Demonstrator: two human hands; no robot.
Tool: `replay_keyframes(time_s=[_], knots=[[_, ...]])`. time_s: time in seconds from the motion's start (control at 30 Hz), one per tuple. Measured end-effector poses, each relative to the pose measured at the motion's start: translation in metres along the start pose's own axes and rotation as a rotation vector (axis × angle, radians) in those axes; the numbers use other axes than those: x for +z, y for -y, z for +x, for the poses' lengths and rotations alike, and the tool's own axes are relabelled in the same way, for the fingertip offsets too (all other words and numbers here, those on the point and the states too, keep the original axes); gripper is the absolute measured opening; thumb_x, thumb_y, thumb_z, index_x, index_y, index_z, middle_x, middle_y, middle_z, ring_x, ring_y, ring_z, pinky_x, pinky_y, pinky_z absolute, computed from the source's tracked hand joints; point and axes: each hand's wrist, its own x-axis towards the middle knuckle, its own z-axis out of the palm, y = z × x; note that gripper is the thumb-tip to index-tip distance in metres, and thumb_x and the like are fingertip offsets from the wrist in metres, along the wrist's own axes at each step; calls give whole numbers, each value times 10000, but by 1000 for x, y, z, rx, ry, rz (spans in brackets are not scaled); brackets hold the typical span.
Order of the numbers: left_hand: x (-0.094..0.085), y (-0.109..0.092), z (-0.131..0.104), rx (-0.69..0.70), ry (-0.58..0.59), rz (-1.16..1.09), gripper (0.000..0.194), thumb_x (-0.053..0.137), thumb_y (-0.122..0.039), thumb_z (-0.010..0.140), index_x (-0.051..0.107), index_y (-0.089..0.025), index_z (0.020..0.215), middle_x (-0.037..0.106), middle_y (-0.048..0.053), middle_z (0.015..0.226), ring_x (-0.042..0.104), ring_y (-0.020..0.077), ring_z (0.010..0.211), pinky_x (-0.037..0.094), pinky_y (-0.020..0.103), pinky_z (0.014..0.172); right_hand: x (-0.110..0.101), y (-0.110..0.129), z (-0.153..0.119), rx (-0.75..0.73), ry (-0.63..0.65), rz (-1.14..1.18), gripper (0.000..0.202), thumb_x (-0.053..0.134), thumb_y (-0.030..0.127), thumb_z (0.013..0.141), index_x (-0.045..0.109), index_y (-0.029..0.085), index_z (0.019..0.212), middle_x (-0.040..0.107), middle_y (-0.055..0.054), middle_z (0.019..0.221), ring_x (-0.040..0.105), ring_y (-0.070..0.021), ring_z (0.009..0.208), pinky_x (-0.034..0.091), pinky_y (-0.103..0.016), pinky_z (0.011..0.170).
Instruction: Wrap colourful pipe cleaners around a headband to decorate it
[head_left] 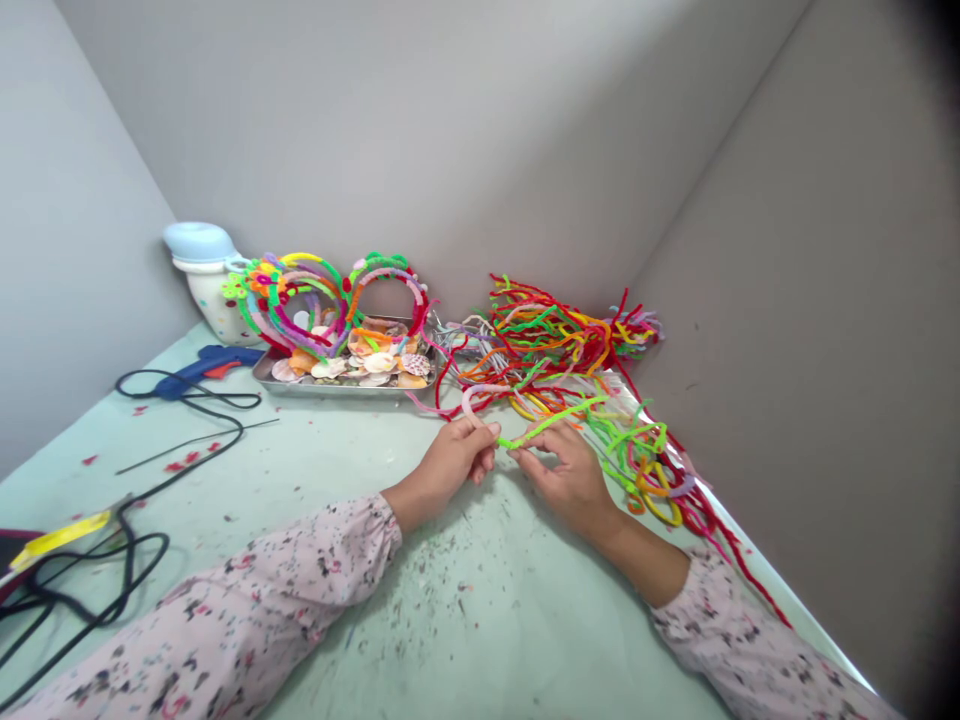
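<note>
My left hand [459,455] pinches a headband [469,398] whose visible arch is wrapped in pale pink. Bright green pipe cleaner [555,420] runs from between my two hands up to the right, past my right fingers. Some of the green is wound round the band's end just beside my left thumb. My right hand [564,472] is closed, thumb and finger together on the green pipe cleaner. Part of the headband is hidden behind my left hand. Both hands are over the table, in front of a heap of loose pipe cleaners [555,320].
A metal tray [337,390] holds shells [375,365] and several wrapped headbands [307,290]. Left of it lie a blue glue gun [196,372] and a black cable [240,432]. A white bottle [214,295] with a blue lid stands in the corner. A yellow-handled object [60,540] lies front left.
</note>
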Motion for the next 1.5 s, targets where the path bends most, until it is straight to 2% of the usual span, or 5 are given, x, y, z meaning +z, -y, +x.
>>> replay_keyframes(time_s=[0.33, 0.77, 1.13, 1.5], knots=[[0, -1, 0, 1, -2, 6, 301, 553, -398, 800, 431, -171, 645, 491, -58, 500, 380, 40, 361, 259, 186, 380, -2, 3, 1, -5, 33, 6, 40, 633, 223, 799, 642, 218, 761, 585, -15, 744, 557, -177, 740, 447, -326, 697], [0, 1, 1, 5, 8, 8, 301, 557, -411, 791, 437, -172, 654, 500, -55, 509, 385, 42, 363, 267, 187, 380, -2, 5, 3, -24, 42, 50, 44, 611, 223, 805, 627, 222, 763, 589, -22, 757, 559, -184, 756, 456, -340, 709], [0, 1, 0, 17, 1, 8, 300, 543, -396, 816, 428, -171, 655, 492, -60, 508, 385, 40, 361, 261, 183, 379, 0, 0, 3, -4, 49, 44, 17, 613, 222, 806, 627, 221, 816, 590, -28, 807, 563, -189, 796, 466, -341, 724], [-1, 3, 1, 22, 4, 43, 300, 535, -391, 825, 430, -168, 654, 498, -58, 508, 393, 39, 368, 283, 179, 386, 0, 4, 2, 27, 77, 64, 36, 627, 194, 799, 606, 209, 772, 560, -13, 769, 523, -168, 743, 432, -310, 678]])
